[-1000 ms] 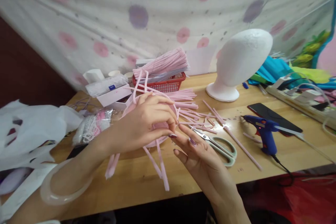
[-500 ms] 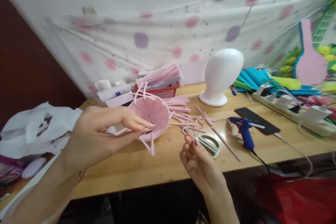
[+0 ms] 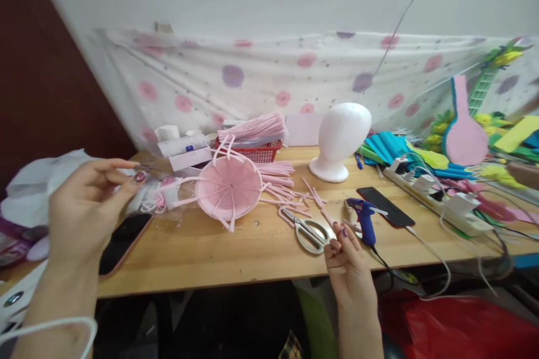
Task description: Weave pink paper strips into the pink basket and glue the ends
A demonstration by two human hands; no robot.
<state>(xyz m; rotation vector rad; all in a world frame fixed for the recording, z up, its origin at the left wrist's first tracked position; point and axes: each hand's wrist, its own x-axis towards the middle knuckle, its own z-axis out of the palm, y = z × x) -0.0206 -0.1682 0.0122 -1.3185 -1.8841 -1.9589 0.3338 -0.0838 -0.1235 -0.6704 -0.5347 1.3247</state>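
My left hand (image 3: 86, 207) is raised at the left, thumb and forefinger brought together in a pinch. Whatever may be between them is too small to make out. To its right on the table lies a pink bowl-shaped piece (image 3: 231, 185) with several pink stem-like strips standing out from its rim, touched by neither hand. My right hand (image 3: 351, 261) is held up over the front edge, its fingertips pressed together; I cannot make out what they hold. Close by it lie scissors (image 3: 309, 233) with pale handles and a blue glue gun (image 3: 364, 221).
Behind the bowl-shaped piece stands a red basket (image 3: 255, 154) with bundled pink strips. A white foam head (image 3: 343, 137) stands upright behind the scissors. Black phone (image 3: 385, 206) and power strip (image 3: 438, 202) lie right. A plastic packet (image 3: 162, 196) and another phone (image 3: 125, 242) lie left.
My left hand has pulled back left from in front of the bowl-shaped piece, uncovering it. The right hand has shifted right and is still pinched. The view has shifted slightly.
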